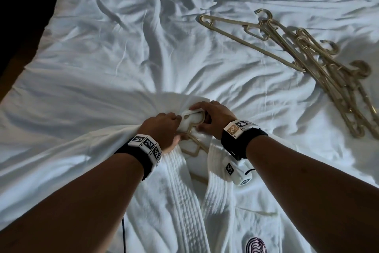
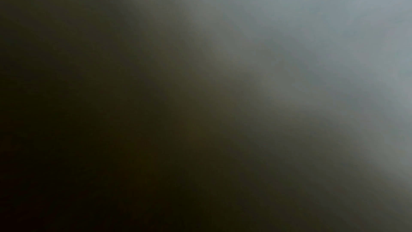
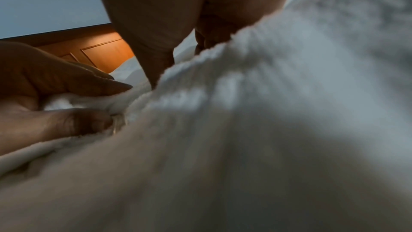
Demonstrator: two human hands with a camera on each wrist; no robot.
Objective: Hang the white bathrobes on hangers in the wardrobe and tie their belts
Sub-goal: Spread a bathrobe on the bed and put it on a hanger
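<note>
A white bathrobe (image 1: 184, 201) lies front-up on the bed, collar away from me, with a beige hanger (image 1: 191, 129) inside its neck. My left hand (image 1: 162, 129) grips the bunched collar cloth beside the hanger's neck. My right hand (image 1: 209, 119) curls round the hanger's hook and the collar fold there. In the right wrist view the right hand (image 3: 156, 45) presses into the thick robe collar (image 3: 245, 94), while the left hand's fingers (image 3: 73, 84) pinch white cloth. The left wrist view is dark and blurred.
Several spare beige hangers (image 1: 320, 68) lie in a loose pile on the rumpled white bed sheet (image 1: 123, 37) at the right. The bed's left edge (image 1: 37, 33) drops into dark floor. A wooden headboard (image 3: 98, 50) shows in the right wrist view.
</note>
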